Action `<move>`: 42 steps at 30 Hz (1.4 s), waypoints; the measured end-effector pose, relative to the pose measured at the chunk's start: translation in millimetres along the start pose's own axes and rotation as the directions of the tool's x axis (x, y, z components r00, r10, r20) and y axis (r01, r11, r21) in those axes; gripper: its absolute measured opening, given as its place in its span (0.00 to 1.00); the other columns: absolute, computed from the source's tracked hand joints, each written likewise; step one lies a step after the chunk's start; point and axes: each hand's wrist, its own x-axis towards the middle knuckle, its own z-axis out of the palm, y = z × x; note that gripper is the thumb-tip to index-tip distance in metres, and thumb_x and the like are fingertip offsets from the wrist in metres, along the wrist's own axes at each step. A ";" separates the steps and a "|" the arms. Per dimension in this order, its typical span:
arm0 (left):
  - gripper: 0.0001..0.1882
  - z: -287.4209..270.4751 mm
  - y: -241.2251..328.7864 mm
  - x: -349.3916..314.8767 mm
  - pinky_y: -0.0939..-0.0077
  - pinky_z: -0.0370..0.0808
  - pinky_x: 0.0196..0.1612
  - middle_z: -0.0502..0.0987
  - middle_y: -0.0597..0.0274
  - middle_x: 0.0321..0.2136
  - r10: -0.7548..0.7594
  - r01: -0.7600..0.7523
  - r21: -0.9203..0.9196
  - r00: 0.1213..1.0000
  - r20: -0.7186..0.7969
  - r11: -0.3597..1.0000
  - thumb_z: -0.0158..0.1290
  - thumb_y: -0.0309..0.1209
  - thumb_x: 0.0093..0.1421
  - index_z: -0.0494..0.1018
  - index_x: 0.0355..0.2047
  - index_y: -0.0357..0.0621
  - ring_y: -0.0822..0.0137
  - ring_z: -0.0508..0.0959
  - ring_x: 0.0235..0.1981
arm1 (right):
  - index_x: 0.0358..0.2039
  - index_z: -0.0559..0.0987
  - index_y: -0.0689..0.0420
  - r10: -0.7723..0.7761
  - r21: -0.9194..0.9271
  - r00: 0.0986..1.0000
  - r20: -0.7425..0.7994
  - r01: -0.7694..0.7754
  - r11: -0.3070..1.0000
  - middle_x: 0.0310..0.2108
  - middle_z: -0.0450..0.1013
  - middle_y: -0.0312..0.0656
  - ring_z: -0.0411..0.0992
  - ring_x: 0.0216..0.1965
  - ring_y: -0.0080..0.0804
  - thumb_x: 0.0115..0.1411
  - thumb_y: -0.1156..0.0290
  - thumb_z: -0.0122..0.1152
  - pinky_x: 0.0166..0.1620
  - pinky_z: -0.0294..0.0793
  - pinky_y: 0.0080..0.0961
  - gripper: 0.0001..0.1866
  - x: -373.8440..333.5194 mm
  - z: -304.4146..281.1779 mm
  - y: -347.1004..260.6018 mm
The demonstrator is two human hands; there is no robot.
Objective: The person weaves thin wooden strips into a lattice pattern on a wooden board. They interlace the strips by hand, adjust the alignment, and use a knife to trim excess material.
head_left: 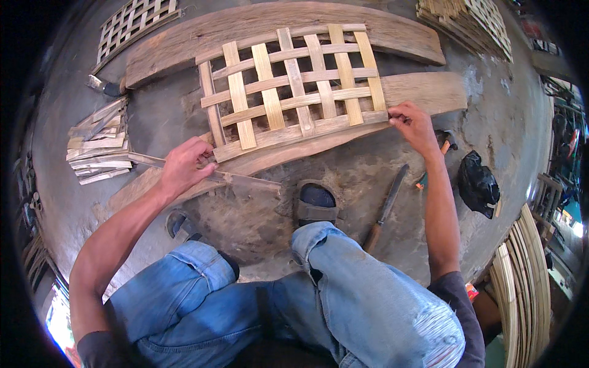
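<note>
A woven lattice panel [299, 101] of flat wooden strips, probably split bamboo, rests across two thick planks. My left hand [187, 164] is at the panel's near left corner, fingers curled in a pinch. A thin loose slat [251, 183] runs beneath that hand and sticks out to both sides; whether the fingers also grip it is hidden. At the near right corner, my right hand [412, 124] pinches the end of the panel's front strip between thumb and fingers. The near plank [423, 92] and the far plank [178, 56] lie roughly parallel under the panel.
A long knife [386, 202] lies on the floor near my right foot. Right of it are a hammer-like tool [446, 147] and a black plastic bag [478, 184]. Cut strips [98, 144] are piled at left. Stacked lattices [469, 24] stand far right; long slats [521, 288] lean near right.
</note>
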 end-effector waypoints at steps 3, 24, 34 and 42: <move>0.14 3.5 -1.5 -0.6 0.72 0.76 0.34 0.72 0.58 0.29 -0.008 0.008 -0.017 1.000 -0.018 1.000 0.63 0.24 0.46 0.72 0.33 0.38 0.63 0.76 0.29 | 0.41 0.81 0.59 0.012 0.029 1.000 -0.021 -0.012 1.000 0.34 0.74 0.39 0.72 0.32 0.28 0.51 0.80 0.65 0.38 0.72 0.23 0.14 -1.1 2.2 0.0; 0.15 -0.4 1.5 -4.7 0.71 0.77 0.38 0.73 0.61 0.32 -0.006 0.006 0.008 1.000 -0.005 1.000 0.63 0.28 0.50 0.73 0.37 0.42 0.64 0.77 0.33 | 0.41 0.80 0.58 0.005 0.012 0.999 -0.040 -0.005 1.000 0.31 0.70 0.31 0.65 0.31 0.18 0.51 0.82 0.65 0.34 0.66 0.15 0.15 -3.3 4.4 8.9; 0.14 0.9 -4.8 -2.5 0.71 0.78 0.39 0.73 0.60 0.32 -0.008 0.008 -0.026 1.000 0.009 1.000 0.63 0.28 0.50 0.73 0.36 0.41 0.64 0.78 0.33 | 0.38 0.81 0.58 0.003 0.028 1.000 -0.010 -0.003 1.000 0.31 0.71 0.33 0.66 0.30 0.21 0.49 0.80 0.66 0.35 0.67 0.19 0.13 -1.1 4.5 14.0; 0.14 -1.3 -4.5 0.0 0.71 0.78 0.38 0.74 0.60 0.32 -0.013 0.014 -0.017 0.999 0.030 1.000 0.63 0.29 0.49 0.74 0.35 0.41 0.64 0.78 0.33 | 0.38 0.81 0.57 -0.025 0.049 1.000 -0.013 0.025 0.998 0.30 0.70 0.33 0.65 0.30 0.21 0.48 0.80 0.67 0.34 0.66 0.18 0.14 -0.4 3.3 16.1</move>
